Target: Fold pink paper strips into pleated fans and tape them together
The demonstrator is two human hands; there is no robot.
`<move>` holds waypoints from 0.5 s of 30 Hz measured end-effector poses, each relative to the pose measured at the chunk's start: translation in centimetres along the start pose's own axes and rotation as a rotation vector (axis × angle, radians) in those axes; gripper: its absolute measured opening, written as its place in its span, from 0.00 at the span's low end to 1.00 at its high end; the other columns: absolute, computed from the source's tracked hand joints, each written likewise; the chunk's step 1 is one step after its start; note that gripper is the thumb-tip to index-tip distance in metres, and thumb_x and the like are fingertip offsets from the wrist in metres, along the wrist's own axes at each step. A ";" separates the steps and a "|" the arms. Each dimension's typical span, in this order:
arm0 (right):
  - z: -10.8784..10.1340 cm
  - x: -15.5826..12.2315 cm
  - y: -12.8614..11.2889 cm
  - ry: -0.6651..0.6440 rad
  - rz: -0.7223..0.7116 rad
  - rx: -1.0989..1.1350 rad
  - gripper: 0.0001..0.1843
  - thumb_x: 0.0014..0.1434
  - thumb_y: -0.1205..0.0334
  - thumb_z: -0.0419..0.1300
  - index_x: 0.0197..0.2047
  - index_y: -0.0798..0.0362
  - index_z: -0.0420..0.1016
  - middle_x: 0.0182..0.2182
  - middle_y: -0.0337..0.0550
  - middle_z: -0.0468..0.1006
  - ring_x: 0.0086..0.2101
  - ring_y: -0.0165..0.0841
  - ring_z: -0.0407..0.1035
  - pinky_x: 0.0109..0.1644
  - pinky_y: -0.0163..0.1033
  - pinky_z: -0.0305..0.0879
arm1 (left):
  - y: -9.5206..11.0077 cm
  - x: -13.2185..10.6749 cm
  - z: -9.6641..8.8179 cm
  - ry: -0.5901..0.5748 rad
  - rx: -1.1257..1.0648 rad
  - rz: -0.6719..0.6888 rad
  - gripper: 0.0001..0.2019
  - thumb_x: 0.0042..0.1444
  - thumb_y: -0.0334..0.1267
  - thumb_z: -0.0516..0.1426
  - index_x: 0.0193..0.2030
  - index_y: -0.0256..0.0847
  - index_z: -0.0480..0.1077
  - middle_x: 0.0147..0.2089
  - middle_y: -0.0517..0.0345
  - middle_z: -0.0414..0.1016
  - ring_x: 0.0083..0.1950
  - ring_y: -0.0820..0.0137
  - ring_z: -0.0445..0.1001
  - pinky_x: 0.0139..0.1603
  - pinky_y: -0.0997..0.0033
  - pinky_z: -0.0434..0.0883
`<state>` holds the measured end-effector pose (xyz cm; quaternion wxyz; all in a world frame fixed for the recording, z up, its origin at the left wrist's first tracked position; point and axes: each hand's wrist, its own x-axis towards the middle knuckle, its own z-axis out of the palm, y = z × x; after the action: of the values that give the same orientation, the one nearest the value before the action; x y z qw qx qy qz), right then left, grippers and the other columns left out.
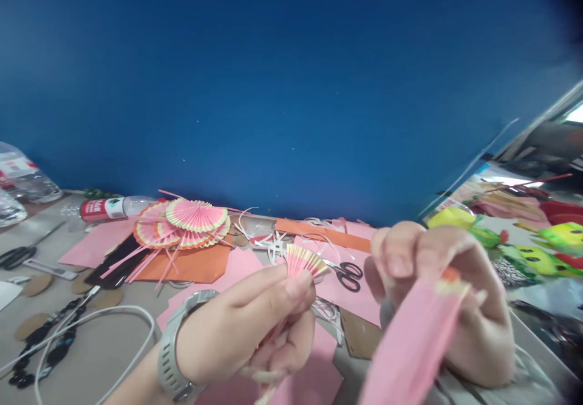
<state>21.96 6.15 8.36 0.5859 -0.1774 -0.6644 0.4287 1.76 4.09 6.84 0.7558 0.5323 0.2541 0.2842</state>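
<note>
My left hand (241, 326), with a grey watch (177, 344) on its wrist, pinches a small pleated paper fan (304, 260), pink with a yellow edge, between thumb and fingers. More of the folded paper shows below that fist. On the right, my right hand (483, 332) is closed on a pink paper strip (410, 350), which has yellow and orange at its upper end and is blurred. Whether the strip joins the fan cannot be seen. Dark-handled scissors (348, 276) lie on pink paper between the hands.
Finished pleated fans (195, 220) rest on orange paper (191, 265) by a black phone (121, 262). A red-labelled bottle (109, 209) lies behind, near the blue partition (282, 89). A white cable (150, 326) loops at left; green and yellow paper pieces (537, 259) sit at right.
</note>
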 end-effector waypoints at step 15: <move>1.0 0.1 0.6 -0.192 0.212 0.004 0.05 0.53 0.61 0.63 0.34 0.50 0.73 0.29 0.37 0.70 0.31 0.26 0.65 0.35 0.31 0.64 | 0.9 -0.6 1.7 0.109 0.248 0.009 0.20 0.62 0.52 0.41 0.26 0.41 0.56 0.14 0.69 0.52 0.15 0.80 0.52 0.14 0.81 0.51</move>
<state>20.81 6.18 8.05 0.4715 -0.2035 -0.6942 0.5043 2.31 2.81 8.29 0.6680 0.6067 0.3256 0.2822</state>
